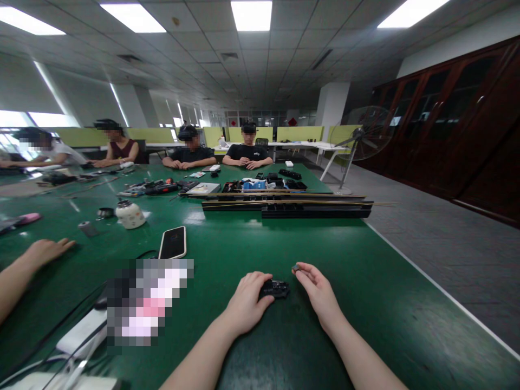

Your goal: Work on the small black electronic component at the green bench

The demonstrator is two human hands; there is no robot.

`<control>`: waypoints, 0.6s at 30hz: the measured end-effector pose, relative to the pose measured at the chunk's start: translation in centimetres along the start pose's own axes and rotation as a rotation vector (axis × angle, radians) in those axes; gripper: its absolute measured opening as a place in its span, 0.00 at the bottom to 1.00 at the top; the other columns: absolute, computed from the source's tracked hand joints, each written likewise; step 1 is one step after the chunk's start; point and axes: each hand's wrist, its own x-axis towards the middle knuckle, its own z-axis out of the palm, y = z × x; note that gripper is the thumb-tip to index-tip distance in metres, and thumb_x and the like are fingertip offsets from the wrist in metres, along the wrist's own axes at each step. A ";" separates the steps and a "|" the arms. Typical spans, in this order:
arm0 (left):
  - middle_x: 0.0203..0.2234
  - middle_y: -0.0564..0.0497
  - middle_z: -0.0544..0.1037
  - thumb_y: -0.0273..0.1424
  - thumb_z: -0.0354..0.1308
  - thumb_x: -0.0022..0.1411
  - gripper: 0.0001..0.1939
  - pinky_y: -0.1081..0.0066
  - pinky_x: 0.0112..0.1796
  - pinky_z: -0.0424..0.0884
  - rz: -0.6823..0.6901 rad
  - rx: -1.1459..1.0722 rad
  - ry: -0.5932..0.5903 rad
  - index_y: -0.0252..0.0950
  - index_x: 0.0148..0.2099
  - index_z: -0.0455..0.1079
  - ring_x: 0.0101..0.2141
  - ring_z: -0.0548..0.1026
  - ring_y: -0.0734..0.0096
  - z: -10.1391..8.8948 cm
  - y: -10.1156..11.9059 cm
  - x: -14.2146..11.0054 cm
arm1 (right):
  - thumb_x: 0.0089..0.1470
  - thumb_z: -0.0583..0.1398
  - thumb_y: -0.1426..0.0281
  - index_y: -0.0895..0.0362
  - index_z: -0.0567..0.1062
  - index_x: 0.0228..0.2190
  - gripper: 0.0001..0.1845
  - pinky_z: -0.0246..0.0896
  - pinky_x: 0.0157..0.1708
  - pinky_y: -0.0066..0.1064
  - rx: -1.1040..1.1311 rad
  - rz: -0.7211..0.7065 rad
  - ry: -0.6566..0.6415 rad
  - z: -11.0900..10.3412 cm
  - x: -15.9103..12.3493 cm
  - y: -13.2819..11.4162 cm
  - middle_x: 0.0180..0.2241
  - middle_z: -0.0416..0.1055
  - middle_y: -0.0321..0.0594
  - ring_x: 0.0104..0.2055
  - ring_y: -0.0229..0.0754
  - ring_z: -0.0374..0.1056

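My left hand (248,303) is closed around one end of a small black device (279,288) that lies on the green table. The device's right end sticks out past my fingers and shows an uneven, detailed top; its exact kind is too small to make out. Just to its right, my right hand (314,290) pinches a small grey piece (296,267) between thumb and fingertips. That piece is held a little above and beyond the device, apart from it.
A phone (173,242) lies left of my hands, near a white power strip (83,330) with cables. Long black rails (317,209) with thin rods cross the table ahead. A white jar (130,214) stands at the left. Another person's arm (32,262) rests at far left; several people sit beyond.
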 end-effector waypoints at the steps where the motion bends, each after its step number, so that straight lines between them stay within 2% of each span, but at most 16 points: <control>1: 0.44 0.48 0.70 0.27 0.57 0.56 0.19 0.62 0.48 0.62 -0.001 -0.001 0.000 0.39 0.51 0.63 0.46 0.66 0.61 0.0 0.0 0.0 | 0.35 0.66 0.58 0.56 0.73 0.33 0.22 0.60 0.48 0.40 0.009 0.001 0.008 0.0 0.0 0.0 0.35 0.77 0.43 0.42 0.48 0.71; 18: 0.46 0.47 0.69 0.27 0.55 0.57 0.21 0.61 0.50 0.61 -0.016 0.006 -0.009 0.39 0.53 0.62 0.48 0.65 0.60 0.0 0.0 -0.1 | 0.34 0.66 0.60 0.56 0.73 0.33 0.21 0.58 0.49 0.39 0.083 0.043 0.055 0.0 0.0 -0.1 0.34 0.77 0.40 0.43 0.47 0.71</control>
